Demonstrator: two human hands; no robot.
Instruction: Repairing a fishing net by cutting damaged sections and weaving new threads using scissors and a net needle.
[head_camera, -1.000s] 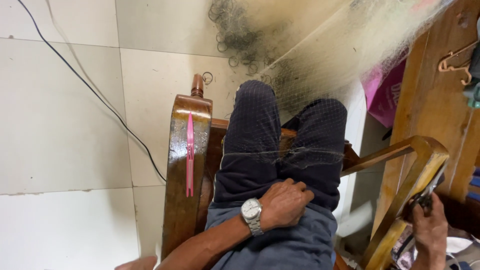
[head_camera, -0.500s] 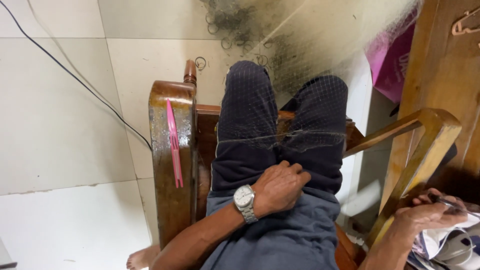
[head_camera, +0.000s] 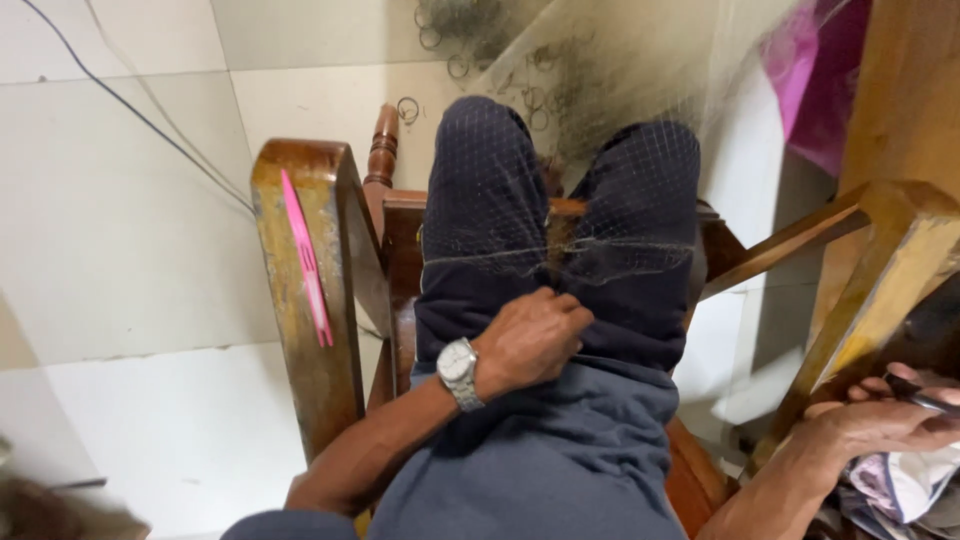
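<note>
Nylon-thin net (head_camera: 600, 120) drapes over both knees and runs up to the floor beyond, between the wooden armrests (head_camera: 300, 290); it looks light, limp and snag-prone, best gathered along its corded edge. Left hand (head_camera: 530, 340) is closed in a fist, pinning net to thigh. Right hand (head_camera: 890, 420), half cut off, pinches a dark slim tool (head_camera: 925, 395), too blurred to identify.
</note>
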